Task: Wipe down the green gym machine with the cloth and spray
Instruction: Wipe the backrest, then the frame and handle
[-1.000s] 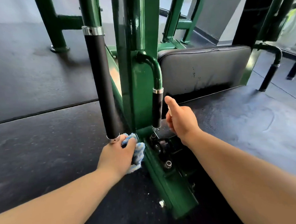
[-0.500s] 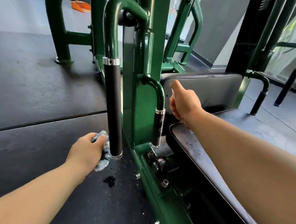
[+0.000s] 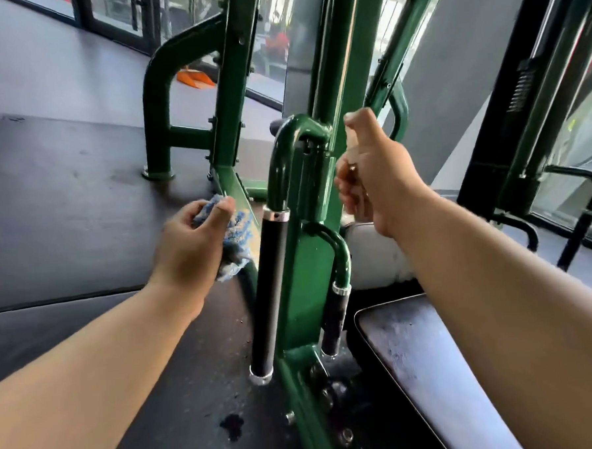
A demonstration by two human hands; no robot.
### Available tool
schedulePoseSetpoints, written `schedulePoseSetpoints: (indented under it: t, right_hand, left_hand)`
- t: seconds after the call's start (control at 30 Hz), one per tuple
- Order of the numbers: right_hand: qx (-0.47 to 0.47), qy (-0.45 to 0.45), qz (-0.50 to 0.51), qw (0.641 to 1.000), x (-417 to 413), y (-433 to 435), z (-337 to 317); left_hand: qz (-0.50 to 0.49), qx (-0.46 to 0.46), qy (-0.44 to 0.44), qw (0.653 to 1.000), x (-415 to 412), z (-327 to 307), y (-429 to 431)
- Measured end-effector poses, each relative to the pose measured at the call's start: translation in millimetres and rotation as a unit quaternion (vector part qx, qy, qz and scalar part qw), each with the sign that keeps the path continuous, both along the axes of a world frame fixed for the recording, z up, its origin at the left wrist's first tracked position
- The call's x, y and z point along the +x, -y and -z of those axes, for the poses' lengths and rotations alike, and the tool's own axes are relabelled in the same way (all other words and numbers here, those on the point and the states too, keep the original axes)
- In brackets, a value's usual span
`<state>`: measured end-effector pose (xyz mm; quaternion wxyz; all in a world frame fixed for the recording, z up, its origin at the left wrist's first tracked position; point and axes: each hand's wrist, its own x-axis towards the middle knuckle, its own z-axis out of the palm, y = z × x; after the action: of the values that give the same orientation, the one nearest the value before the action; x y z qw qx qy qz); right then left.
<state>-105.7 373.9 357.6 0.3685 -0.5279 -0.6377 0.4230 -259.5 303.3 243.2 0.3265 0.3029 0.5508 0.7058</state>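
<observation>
The green gym machine rises in the middle of the view, with a long black-gripped handle and a shorter one hanging from its upright. My left hand is closed on a crumpled blue cloth, pressed against a slanted green bar just left of the long handle. My right hand is raised beside the upright, fist closed around a small spray bottle that is mostly hidden by the fingers, thumb on top.
A dark padded seat lies at lower right, with a pale backrest pad behind it. Dark rubber floor spreads to the left, with a wet spot by the base. Another black and green frame stands at right.
Both hands have risen. The left hand moved the cloth from the machine's base up to the slanted bar. The right hand lifted the bottle to the top of the long handle's bend.
</observation>
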Motion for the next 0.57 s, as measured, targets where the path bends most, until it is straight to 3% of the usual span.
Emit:
schedulePoseSetpoints:
  t: [0.1, 0.2, 0.27, 0.57]
  right_hand:
    - [0.039, 0.005, 0.008, 0.999, -25.1, -0.3, -21.4]
    - [0.028, -0.019, 0.004, 0.999, -36.1, 6.7, -14.1]
    - [0.019, -0.022, -0.008, 1.000, -39.9, 13.7, -3.3]
    - [0.100, 0.055, -0.040, 0.993, -21.7, 46.9, 69.5]
  left_hand:
    - [-0.015, 0.033, -0.073, 0.997, -4.3, -18.8, 3.4]
    - [0.018, 0.007, -0.215, 0.976, -6.3, -14.0, 9.8]
    - [0.028, -0.006, -0.266, 0.964, -8.4, -8.6, 13.6]
    - [0.064, -0.055, -0.311, 0.947, -27.5, 37.6, 22.9]
